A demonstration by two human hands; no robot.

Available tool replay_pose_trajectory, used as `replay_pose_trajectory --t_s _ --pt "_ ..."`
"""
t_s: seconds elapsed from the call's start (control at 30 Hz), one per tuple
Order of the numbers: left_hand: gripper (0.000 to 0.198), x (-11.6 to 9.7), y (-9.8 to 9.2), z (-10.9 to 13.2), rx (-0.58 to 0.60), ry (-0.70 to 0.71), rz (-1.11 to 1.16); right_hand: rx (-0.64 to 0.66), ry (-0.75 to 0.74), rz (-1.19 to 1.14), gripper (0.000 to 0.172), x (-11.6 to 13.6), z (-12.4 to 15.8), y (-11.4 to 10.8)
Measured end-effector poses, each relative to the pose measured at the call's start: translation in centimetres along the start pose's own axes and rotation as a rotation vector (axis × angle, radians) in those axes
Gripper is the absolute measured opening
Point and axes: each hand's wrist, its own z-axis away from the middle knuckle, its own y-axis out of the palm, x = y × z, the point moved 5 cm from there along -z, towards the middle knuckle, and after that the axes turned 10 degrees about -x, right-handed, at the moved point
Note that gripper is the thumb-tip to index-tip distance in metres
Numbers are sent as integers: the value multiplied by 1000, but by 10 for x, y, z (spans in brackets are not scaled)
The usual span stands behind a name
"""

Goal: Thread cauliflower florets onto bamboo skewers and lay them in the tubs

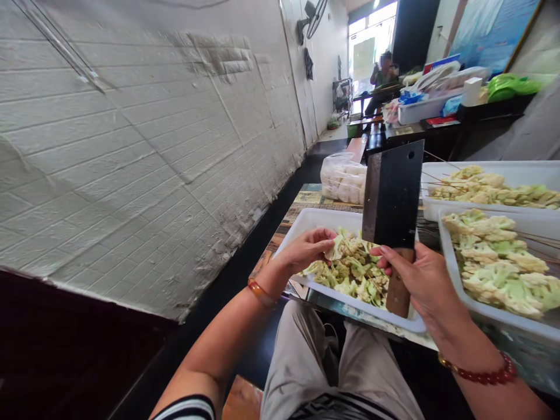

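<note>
My right hand (422,280) is closed round the wooden handle of a cleaver (396,195), whose broad dark blade points upward. Over the left part of a white tray (301,230), my left hand (308,251) pinches a small piece of cauliflower (336,248) between thumb and fingers. Below both hands, loose cauliflower pieces (356,274) fill much of that tray. The cleaver's handle hides the tray's right end in part.
Right of me, a second white tray (450,256) holds skewered cauliflower (499,262), with another such tray (494,163) behind it. A clear bag of white rounds (344,178) stands at the table's far side. A brick-patterned wall (153,163) runs along my left. A person (385,73) sits far back.
</note>
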Motion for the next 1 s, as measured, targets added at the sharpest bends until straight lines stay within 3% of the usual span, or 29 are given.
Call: replay_pose_trajectory --t_s 0.2,0.43,0.53,0.63,0.77,0.9,1.0 --pt "25 3 -14 -5 -76 147 -232 -36 -20 36 32 -1 0 -1" --pt "27 6 -23 -12 -177 363 -944 -22 -34 26 31 -3 -1 0" --pt "17 7 -24 -7 -75 355 -1271 -18 -32 27 32 -1 0 1" --pt "15 11 -26 -2 46 330 -1376 -12 -15 39 33 -1 0 1" --pt "14 7 -38 -4 -21 292 -1224 3 -6 50 32 -3 -1 0" --pt "29 -4 -48 -4 -135 155 -639 15 -12 56 31 -4 0 0" --pt "48 -6 -43 0 -156 81 -200 23 2 45 31 -5 0 0"
